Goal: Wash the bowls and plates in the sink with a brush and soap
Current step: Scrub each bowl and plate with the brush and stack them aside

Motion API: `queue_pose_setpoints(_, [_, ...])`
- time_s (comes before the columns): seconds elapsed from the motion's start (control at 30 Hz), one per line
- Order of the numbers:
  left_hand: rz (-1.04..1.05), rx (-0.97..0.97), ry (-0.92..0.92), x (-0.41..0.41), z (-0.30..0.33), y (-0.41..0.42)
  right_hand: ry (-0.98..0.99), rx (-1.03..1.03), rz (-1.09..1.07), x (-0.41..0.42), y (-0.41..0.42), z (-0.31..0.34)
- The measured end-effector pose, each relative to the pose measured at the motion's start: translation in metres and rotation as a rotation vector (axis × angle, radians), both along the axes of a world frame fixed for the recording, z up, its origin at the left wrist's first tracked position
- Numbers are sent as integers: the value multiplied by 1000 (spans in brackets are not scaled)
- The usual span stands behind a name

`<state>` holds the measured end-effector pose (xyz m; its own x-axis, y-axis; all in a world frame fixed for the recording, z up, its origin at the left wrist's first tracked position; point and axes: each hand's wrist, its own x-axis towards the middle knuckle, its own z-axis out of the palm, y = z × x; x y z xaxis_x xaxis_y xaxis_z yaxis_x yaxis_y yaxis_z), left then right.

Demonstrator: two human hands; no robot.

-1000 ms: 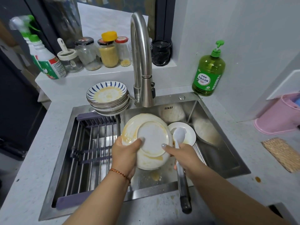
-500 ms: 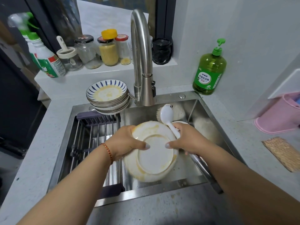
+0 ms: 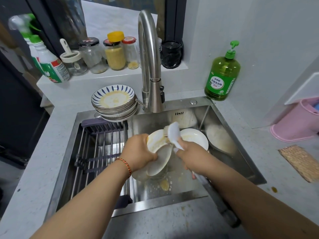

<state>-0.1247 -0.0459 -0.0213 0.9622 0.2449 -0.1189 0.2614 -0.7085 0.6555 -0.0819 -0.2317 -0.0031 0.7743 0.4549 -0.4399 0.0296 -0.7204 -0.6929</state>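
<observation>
My left hand (image 3: 139,153) grips a white plate (image 3: 158,152) smeared with yellow residue, tilted on edge over the steel sink (image 3: 229,152). My right hand (image 3: 191,155) holds a long-handled brush (image 3: 174,133); its white head presses against the plate's upper rim, and its dark handle runs back past my forearm. Behind the hands another white plate (image 3: 196,138) lies in the basin. A stack of dirty blue-patterned bowls (image 3: 114,103) stands on the sink's back left corner. The green soap bottle (image 3: 222,73) stands on the counter at the back right.
The tall faucet (image 3: 149,62) arches over the basin. A metal drying rack (image 3: 98,152) fills the sink's left half. Jars (image 3: 114,52) and spray bottles (image 3: 48,64) line the back ledge. A pink bin (image 3: 298,121) and a scouring pad (image 3: 302,162) sit right.
The plate has turned from nearly flat, underside up, to standing on edge. The brush head has moved from behind the plate onto its upper rim.
</observation>
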Motion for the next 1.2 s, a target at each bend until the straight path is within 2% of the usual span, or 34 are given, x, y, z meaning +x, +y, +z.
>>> queue_pose_setpoints(0.1, [19,19,-16,0,-3,-1,-122,-89,202,-21,14,10])
queue_pose_setpoints(0.17, [12,-23,-13,-3,-5,-1,-145,-101,252,-33,18,11])
queue_pose_setpoints(0.33, [16,-45,-36,-10,-7,4,-113,-214,150,-4,5,6])
queue_pose_setpoints(0.43, [6,-51,-65,-11,-5,5,-45,-192,66,10,-4,5])
queue_pose_setpoints(0.53, [-15,17,-55,-8,-5,3,-118,-141,146,-3,6,17])
queue_pose_setpoints(0.67, [-41,32,-41,-7,-5,0,-182,-179,286,-22,18,21])
queue_pose_setpoints(0.77, [-15,3,-75,-11,-5,3,-140,-205,201,-8,11,19])
queue_pose_setpoints(0.87, [142,-211,-151,-13,-4,5,116,-43,-54,5,-1,11])
queue_pose_setpoints(0.97, [307,-503,-212,-16,-9,8,278,79,-157,0,-4,-2])
queue_pose_setpoints(1.1, [488,-779,-271,-20,-18,3,331,184,-298,-10,-4,-20])
queue_pose_setpoints(1.2, [609,-979,-313,-22,-22,-6,269,266,-448,-13,-4,-28])
